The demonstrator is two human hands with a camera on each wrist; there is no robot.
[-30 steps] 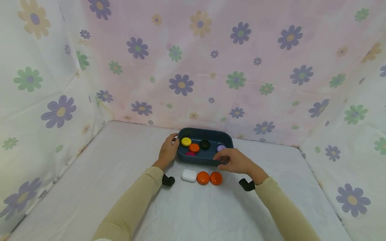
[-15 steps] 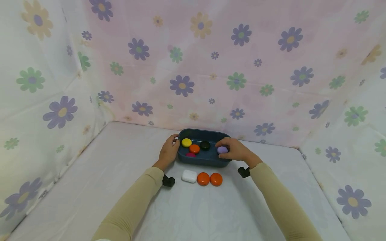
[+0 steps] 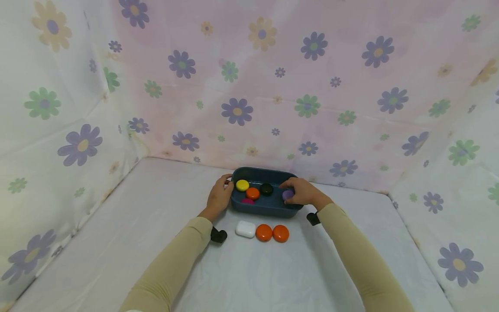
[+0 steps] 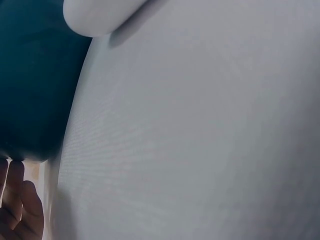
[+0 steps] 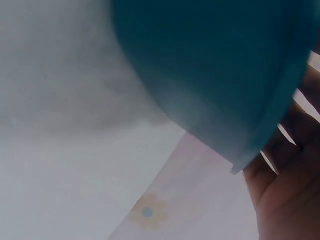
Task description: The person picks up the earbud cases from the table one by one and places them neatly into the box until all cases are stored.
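A dark blue oblong dish [image 3: 269,209] stands near the back wall. Inside lie a yellow [image 3: 242,185], an orange [image 3: 252,193], a black [image 3: 266,189] and a partly hidden magenta glossy disc [image 3: 247,201]. At the dish's right end my right hand [image 3: 306,193] reaches over the rim and pinches a purple disc [image 3: 287,195] between thumb and fingers, low inside the dish. My left hand [image 3: 219,196] rests its fingertips against the dish's left end. The left wrist view catches those fingers [image 4: 22,200] at the teal-looking outer wall.
In front of the dish, a white rounded block [image 3: 245,229] and two orange discs [image 3: 264,232] sit in a row on the white cloth [image 3: 249,273]. Flower-patterned curtains [image 3: 273,86] close in the back and sides. A black wrist mount [image 3: 219,235] juts from the left sleeve.
My right hand has moved from the dish's front right edge up and over the purple disc, its fingers coming round it. My left hand stays at the dish's left end.
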